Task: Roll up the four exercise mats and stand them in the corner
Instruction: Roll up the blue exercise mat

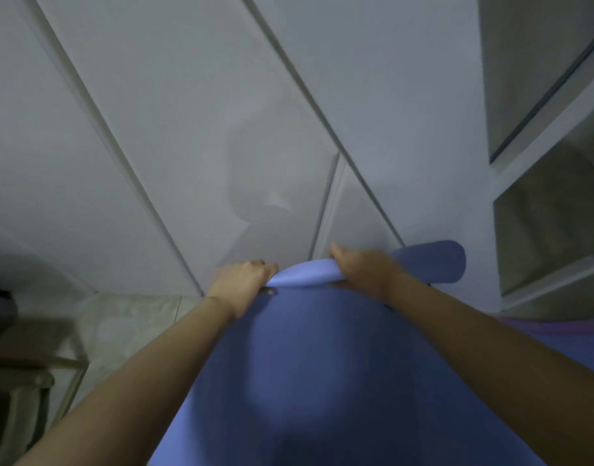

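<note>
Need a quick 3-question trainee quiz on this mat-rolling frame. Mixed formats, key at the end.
1. True or false: the left hand and the right hand both grip the far edge of the blue foam exercise mat.
2. How much of the blue mat is rolled? A) all of it; B) only the far edge, curled up; C) none, it lies fully flat.
3. Fill in: the strip of a second mat showing at the right of the view is ____ in colour.
Key: 1 true; 2 B; 3 purple.
</note>
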Available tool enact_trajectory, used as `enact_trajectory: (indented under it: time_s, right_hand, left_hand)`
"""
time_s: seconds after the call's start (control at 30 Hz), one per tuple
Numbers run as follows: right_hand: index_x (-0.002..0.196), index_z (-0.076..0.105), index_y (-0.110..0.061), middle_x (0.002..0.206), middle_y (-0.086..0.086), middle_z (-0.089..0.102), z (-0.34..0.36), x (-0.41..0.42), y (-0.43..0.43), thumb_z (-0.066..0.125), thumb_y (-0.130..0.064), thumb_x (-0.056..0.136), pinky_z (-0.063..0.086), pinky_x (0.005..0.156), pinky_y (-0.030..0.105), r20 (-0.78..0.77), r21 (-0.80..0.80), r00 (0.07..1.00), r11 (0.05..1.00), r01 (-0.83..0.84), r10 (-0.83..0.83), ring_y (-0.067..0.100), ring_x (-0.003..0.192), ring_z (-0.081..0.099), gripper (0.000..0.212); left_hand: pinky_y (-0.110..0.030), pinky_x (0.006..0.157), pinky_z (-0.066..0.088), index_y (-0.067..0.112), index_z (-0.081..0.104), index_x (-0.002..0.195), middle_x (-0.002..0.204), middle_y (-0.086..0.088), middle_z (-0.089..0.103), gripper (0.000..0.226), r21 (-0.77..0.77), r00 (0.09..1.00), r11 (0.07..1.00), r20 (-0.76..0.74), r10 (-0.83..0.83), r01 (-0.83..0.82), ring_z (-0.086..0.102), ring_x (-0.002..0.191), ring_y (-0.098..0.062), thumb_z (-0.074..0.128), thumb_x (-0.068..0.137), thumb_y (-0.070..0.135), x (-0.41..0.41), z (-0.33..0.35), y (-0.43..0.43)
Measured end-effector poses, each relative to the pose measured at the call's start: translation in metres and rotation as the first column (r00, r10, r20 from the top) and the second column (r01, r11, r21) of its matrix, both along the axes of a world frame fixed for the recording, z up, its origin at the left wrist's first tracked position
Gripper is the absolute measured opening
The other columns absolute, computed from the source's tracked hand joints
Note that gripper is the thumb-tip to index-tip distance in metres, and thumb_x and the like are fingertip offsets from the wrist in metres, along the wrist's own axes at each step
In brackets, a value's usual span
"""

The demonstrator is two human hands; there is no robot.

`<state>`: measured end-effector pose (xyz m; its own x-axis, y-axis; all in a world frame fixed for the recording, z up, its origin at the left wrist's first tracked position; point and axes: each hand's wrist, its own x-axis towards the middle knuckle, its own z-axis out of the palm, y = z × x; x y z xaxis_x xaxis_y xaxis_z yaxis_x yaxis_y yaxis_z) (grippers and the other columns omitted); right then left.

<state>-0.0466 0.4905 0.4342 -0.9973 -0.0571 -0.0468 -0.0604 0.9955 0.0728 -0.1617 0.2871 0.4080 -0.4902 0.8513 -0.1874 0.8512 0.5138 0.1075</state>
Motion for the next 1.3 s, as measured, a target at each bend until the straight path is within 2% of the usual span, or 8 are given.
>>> enact_trajectory:
  time_s: [0.1,0.2,0.33,0.47,0.67,0.8,1.13,1.3]
  right_hand:
    - [0.083,0.036,-0.015,0.064,0.007,0.055,0.025,0.009,0.011,0.057,-0.055,0.081,0.038,0.042,0.025,-0.229,0.095,0.972,0.995,-0.033,0.054,0.024,0.047,0.056,0.045]
    - [0.075,0.052,-0.013,0.067,0.007,0.054,0.053,0.019,0.014,0.039,-0.032,0.074,0.033,0.068,0.035,-0.336,0.254,0.942,0.964,0.083,0.007,0.026,0.058,0.055,0.023]
    - [0.068,0.050,-0.012,0.063,0.009,0.051,0.082,0.039,0.011,0.041,-0.011,0.067,0.025,0.062,0.033,-0.356,0.135,0.934,0.988,0.076,-0.023,0.028,0.055,0.053,0.009]
    - [0.077,0.030,-0.019,0.060,0.002,0.052,0.111,0.063,-0.006,0.040,-0.029,0.072,0.029,0.051,0.030,-0.355,0.164,0.933,0.978,0.127,-0.062,0.022,0.049,0.052,0.015]
    - [0.073,0.047,-0.017,0.056,-0.002,0.055,0.166,0.098,-0.033,0.068,-0.048,0.061,0.028,0.039,0.020,-0.289,0.105,0.942,0.972,0.210,-0.172,0.019,0.044,0.055,0.039]
    - [0.105,0.054,-0.009,0.102,0.010,0.063,0.211,0.117,-0.046,0.050,-0.037,0.095,0.025,0.063,0.031,-0.147,0.054,0.935,0.941,0.334,-0.324,0.032,0.092,0.060,0.029]
    - [0.115,0.049,-0.010,0.111,0.011,0.065,0.293,0.153,-0.055,0.039,-0.037,0.100,0.033,0.068,0.034,-0.131,0.214,0.889,0.863,0.458,-0.439,0.032,0.097,0.060,0.032]
    - [0.117,0.050,-0.010,0.113,0.012,0.063,0.307,0.173,-0.068,0.039,-0.041,0.100,0.033,0.070,0.032,-0.131,0.182,0.884,0.866,0.466,-0.448,0.031,0.100,0.059,0.037]
  left_hand:
    - [-0.035,0.078,0.039,0.015,0.054,0.109,0.115,-0.008,0.059,0.032,0.027,1.000,0.999,-0.008,-0.022,0.023,0.056,0.107,-0.031,0.047,0.095,0.043,0.005,0.030,0.010]
    - [-0.035,0.078,0.039,0.015,0.055,0.107,0.113,-0.009,0.061,0.029,0.056,0.999,0.997,-0.012,-0.051,0.051,0.057,0.106,-0.031,0.047,0.096,0.041,0.013,0.062,0.022]
    - [-0.035,0.066,0.040,0.012,0.057,0.097,0.099,-0.011,0.065,0.012,0.150,0.982,0.978,-0.136,-0.128,0.148,0.063,0.090,-0.035,0.053,0.092,0.022,0.014,0.092,0.027]
    - [-0.026,0.028,0.036,0.015,0.051,0.062,0.052,-0.004,0.054,0.014,0.198,0.895,0.910,-0.344,-0.283,0.364,0.054,0.035,-0.028,0.061,0.053,0.012,0.010,0.122,0.019]
    - [-0.022,0.027,0.030,0.019,0.040,0.073,0.052,-0.002,0.051,0.009,0.285,0.752,0.764,-0.549,-0.365,0.579,0.051,0.032,-0.023,0.043,0.065,0.021,0.014,0.167,0.018]
    - [-0.025,0.027,0.036,0.018,0.034,0.080,0.058,-0.005,0.053,0.018,0.373,0.774,0.718,-0.518,-0.364,0.587,0.055,0.037,-0.024,0.045,0.075,0.031,0.022,0.194,0.021]
    - [-0.033,0.051,0.034,0.014,0.047,0.084,0.076,-0.009,0.054,0.055,0.521,0.960,0.845,-0.277,0.033,0.121,0.056,0.063,-0.032,0.089,0.052,0.031,0.104,0.250,0.023]
    - [-0.042,0.067,0.040,0.010,0.056,0.089,0.084,-0.013,0.054,0.039,0.668,0.964,0.717,0.000,0.265,-0.197,0.055,0.079,-0.037,0.084,0.062,0.015,0.149,0.243,0.020]
